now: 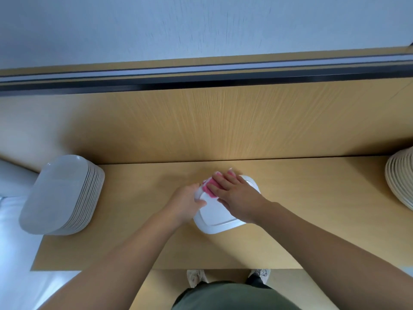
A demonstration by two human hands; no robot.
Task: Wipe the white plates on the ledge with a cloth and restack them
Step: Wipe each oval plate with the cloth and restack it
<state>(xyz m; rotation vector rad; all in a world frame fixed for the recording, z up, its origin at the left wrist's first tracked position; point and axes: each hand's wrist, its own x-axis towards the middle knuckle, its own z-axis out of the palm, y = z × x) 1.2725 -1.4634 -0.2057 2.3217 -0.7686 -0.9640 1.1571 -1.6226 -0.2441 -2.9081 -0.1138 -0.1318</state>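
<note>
A single white plate (pixel 218 217) with rounded corners lies flat on the wooden ledge (pixel 138 242) in front of me. My left hand (pixel 186 203) grips the plate's left rim, thumb on top. My right hand (pixel 234 195) lies on the plate's far part with fingers straight, pressing a pink cloth (pixel 209 186) onto it; most of the cloth is hidden under the fingers. A tall stack of white plates (pixel 62 195) stands at the ledge's left end.
A second stack of cream-white plates (pixel 400 180) sits at the right edge of view. A wooden back panel (pixel 223 121) rises behind the ledge, with a dark rail above it. My shoes (pixel 196 277) show below the ledge's front edge.
</note>
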